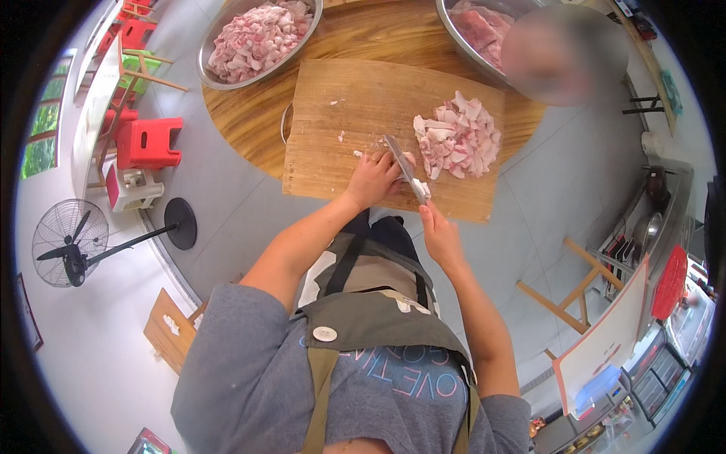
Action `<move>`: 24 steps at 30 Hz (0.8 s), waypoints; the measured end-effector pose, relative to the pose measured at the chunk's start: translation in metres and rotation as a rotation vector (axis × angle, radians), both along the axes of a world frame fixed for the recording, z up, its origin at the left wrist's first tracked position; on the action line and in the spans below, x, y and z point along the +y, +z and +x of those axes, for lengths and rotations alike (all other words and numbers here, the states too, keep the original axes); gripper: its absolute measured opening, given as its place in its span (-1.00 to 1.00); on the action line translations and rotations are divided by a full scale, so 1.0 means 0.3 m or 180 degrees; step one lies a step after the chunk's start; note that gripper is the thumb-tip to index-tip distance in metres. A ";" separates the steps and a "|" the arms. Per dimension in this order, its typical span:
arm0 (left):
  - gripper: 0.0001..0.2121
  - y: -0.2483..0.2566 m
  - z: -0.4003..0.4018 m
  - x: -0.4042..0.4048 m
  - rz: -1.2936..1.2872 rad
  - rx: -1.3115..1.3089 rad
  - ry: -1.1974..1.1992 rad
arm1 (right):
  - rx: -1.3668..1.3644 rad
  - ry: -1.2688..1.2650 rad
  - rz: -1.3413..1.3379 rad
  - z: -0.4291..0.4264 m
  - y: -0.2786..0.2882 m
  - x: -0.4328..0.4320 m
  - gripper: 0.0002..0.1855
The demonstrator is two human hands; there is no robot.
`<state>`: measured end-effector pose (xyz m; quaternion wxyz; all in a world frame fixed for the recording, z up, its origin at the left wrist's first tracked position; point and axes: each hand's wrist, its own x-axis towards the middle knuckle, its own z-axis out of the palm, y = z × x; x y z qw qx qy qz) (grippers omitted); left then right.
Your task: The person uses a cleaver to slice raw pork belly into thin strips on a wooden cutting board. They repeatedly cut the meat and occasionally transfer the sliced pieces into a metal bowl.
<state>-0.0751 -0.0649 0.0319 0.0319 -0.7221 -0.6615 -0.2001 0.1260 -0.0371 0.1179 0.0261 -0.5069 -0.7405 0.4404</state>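
Note:
My right hand [441, 235] grips the handle of a kitchen knife [404, 164], its blade slanting up and left across a wooden cutting board [340, 127]. Bits of white fat [421, 188] cling to the blade near the handle. Close against the blade's left side, my left hand [374, 179] has its fingers curled down over a piece of fatty meat, mostly hidden by the fingers and knife. To the right of the blade lies a heap of cut pale pink fatty meat [458, 136]. Small scraps [341, 136] dot the board's left half.
The board rests on a round wooden table [244, 125]. Beyond it stand a metal bowl [199, 65] of cut meat and another bowl [448, 25] with larger meat pieces, beside a blurred patch. A pedestal fan [71, 244] and red stools [148, 143] are at left.

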 end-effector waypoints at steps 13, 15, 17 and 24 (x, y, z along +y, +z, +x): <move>-0.62 0.000 -0.014 0.022 -0.0067 -0.0207 -0.0069 | -0.0024 0.0073 -0.0067 -0.241 -0.081 0.152 -0.53; -0.62 0.014 -0.019 0.018 -0.0247 -0.0258 0.0106 | 0.0009 0.0038 -0.0431 -0.164 -0.069 0.150 -0.48; -0.60 0.005 -0.028 0.009 -0.0460 -0.0314 0.0094 | 0.0208 -0.0196 -0.0409 -0.059 -0.129 0.092 -0.46; -0.66 0.070 -0.005 0.002 0.0156 -0.0938 0.0410 | -0.0187 -0.0606 -0.1143 -0.072 -0.049 0.122 -0.47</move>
